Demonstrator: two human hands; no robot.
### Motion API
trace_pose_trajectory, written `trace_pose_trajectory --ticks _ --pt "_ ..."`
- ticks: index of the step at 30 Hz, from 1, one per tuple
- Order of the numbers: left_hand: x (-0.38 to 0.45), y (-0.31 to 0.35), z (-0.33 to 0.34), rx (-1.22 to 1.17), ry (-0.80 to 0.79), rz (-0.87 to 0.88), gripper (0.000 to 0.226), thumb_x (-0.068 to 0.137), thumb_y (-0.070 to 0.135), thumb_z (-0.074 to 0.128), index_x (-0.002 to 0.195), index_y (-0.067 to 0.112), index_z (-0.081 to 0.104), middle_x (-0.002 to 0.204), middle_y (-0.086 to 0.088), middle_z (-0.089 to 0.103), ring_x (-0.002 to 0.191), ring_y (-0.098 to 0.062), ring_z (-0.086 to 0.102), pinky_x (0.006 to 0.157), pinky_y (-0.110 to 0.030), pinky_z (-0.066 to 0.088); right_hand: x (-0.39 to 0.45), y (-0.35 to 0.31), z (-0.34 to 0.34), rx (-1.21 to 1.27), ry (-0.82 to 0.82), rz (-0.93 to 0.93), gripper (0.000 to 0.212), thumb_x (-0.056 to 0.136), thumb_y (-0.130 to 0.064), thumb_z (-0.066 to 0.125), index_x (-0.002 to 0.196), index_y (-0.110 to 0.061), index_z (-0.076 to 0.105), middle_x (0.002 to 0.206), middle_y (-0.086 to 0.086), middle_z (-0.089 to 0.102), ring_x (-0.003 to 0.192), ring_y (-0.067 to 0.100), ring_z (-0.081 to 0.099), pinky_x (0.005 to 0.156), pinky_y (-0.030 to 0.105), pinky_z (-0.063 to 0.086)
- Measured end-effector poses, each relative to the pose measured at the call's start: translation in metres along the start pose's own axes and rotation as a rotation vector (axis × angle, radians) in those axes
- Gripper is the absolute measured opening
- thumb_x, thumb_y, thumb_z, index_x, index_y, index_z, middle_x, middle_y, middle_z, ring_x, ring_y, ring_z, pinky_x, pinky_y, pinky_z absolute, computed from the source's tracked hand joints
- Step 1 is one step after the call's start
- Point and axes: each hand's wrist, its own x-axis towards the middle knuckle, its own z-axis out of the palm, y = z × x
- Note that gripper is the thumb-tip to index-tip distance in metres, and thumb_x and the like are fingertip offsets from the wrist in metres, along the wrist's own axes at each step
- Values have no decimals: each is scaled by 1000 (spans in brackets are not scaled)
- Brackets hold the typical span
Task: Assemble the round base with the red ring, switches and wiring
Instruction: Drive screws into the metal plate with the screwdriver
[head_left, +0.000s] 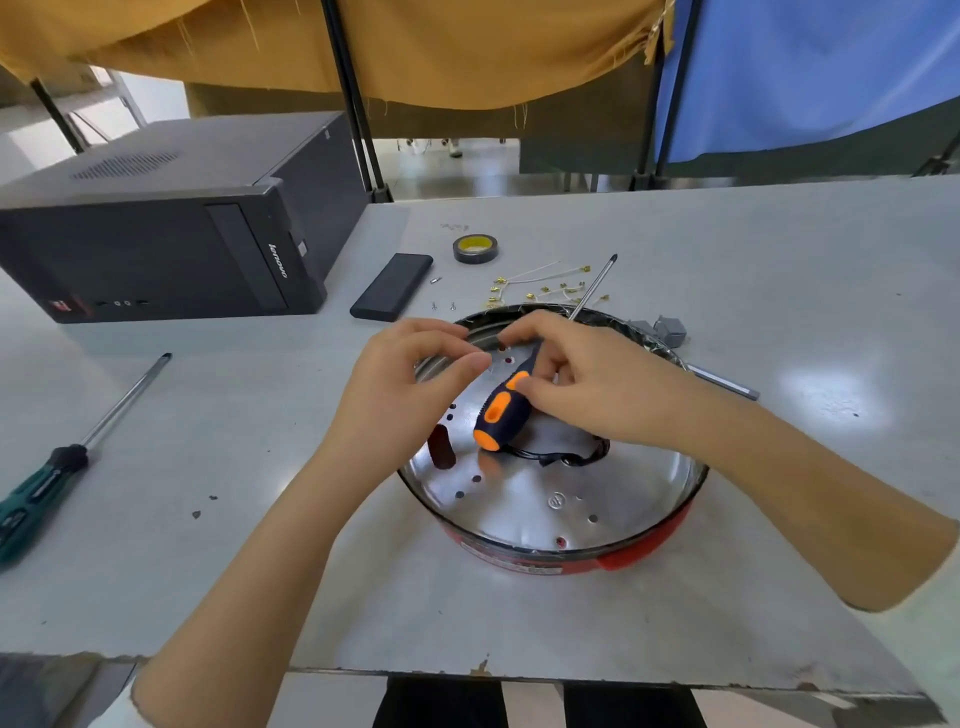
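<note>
Your forearms are reaching in over the near table edge, which is chipped and worn, and meeting above the round base. The base is sitting just inside that edge, its red ring facing you and its shiny, hole-dotted metal floor lying open. A black cable is coiling on that floor under your right wrist. Your right hand is curling its fingers round the neck of the orange and navy screwdriver, whose handle is pointing down toward you and whose shaft is running up over the far rim. Your left hand is hovering beside it with thumb and fingertips drawn together; you cannot tell whether it is pinching anything. Bare table is lying open to the left of the base, as far as the green screwdriver resting near the left edge. To the right, past a grey bar poking out beside the base, the table is also lying bare. Behind the base, wires with brass terminals, small screws, a tape roll, a black slab and grey blocks are crowding the far side. A computer case is filling the back left corner. Beyond the table, yellow cloth and a blue sheet are hanging from black stands.
</note>
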Motion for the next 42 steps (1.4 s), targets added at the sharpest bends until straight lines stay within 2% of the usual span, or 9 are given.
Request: trace_pose_trajectory --ticks 4,9,12,16,21,27,32,36,42 --pt "-6 19 5 -113 -65 -21 18 80 36 72 65 45 70 105 19 61 85 8 60 49 -11 46 -9 -4 7 420 118 -28 11 85 -15 69 92 -22 64 70 -8 69 53 2 62 45 12 44" --pt "-11 29 10 -132 -54 -96 15 82 38 70 67 40 70 108 19 63 71 6 62 46 -27 47 -14 -3 12 650 188 -10 16 84 -5 69 84 -21 67 76 1 73 60 15 69 51 22 54" --pt "-14 25 7 -94 -91 -72 14 85 39 67 72 37 72 111 21 61 63 8 60 47 -18 47 -17 -1 10 605 181 -18 18 84 -8 70 80 -26 71 69 -3 72 57 12 67 54 19 54" --pt "-19 4 4 87 32 56 13 90 33 62 102 34 68 118 16 56 117 3 45 71 4 39 -26 1 -4 490 17 9 23 82 -7 72 79 -29 76 59 -1 67 54 12 65 55 26 58" --pt "-42 -31 6 -437 164 -276 40 84 39 64 122 43 54 126 19 56 120 2 51 105 -29 41 -48 -1 -8 277 -334 -10 24 84 -11 70 79 -35 76 79 0 69 59 13 66 57 20 53" --pt "-43 -43 21 -593 133 -407 51 72 26 56 116 52 54 113 21 65 107 -6 63 95 -33 48 -50 3 -3 75 -383 0 14 80 -32 73 82 -45 73 88 -6 70 76 16 61 77 39 51" --pt "-27 -48 19 -606 102 -412 56 69 13 48 114 45 57 98 18 70 90 -4 69 68 -19 54 -50 3 -1 78 -380 -64 11 80 -27 75 85 -36 76 87 -10 68 75 8 60 73 30 50" --pt "-23 -51 19 -598 68 -386 54 71 15 48 114 46 58 118 8 64 109 -15 63 94 -38 51 -50 4 1 69 -358 -108 11 80 -22 75 87 -30 77 86 -10 68 77 8 60 71 22 47" --pt "-22 -57 20 -561 46 -324 52 71 22 49 118 45 55 119 8 63 108 -12 62 91 -35 50 -50 4 3 28 -324 -164 11 82 -20 74 89 -27 78 85 -10 68 76 9 61 70 20 47"
